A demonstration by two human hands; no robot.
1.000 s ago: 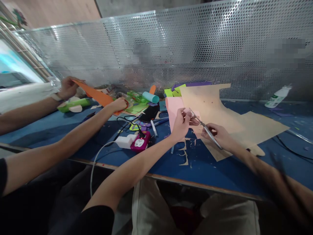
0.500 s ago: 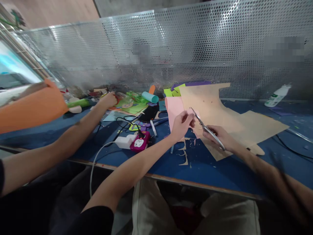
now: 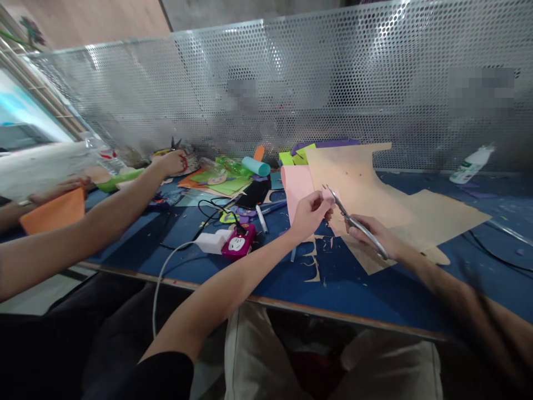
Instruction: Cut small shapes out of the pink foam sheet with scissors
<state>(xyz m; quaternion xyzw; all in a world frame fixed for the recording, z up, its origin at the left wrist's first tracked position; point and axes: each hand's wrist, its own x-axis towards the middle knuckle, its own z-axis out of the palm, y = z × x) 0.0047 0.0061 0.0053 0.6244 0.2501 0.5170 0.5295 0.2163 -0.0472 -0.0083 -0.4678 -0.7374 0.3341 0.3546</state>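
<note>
My left hand (image 3: 313,212) pinches a small piece of pink paper (image 3: 328,194) between thumb and fingers. In my right hand (image 3: 372,233) is a pair of silver scissors (image 3: 365,233), gripped by the handles. The blades point up and to the left, slightly apart, at the edge of the pink piece. Behind my hands lie a large tan paper sheet (image 3: 350,172) and a curled pink sheet (image 3: 296,186). Thin tan paper scraps (image 3: 315,266) lie on the blue table in front of my left hand.
A pink power adapter (image 3: 239,242) with plugs and a white cable stands left of my forearm. A marker (image 3: 262,218) and a black phone (image 3: 254,193) lie beyond it. A co-worker's hands hold scissors (image 3: 184,161) and orange paper (image 3: 56,211). A glue bottle (image 3: 472,165) leans at the right.
My scissors have shifted slightly, with the blades a little lower beside the pink piece. The co-worker has pulled the scissors back to the left, and the orange paper has moved lower.
</note>
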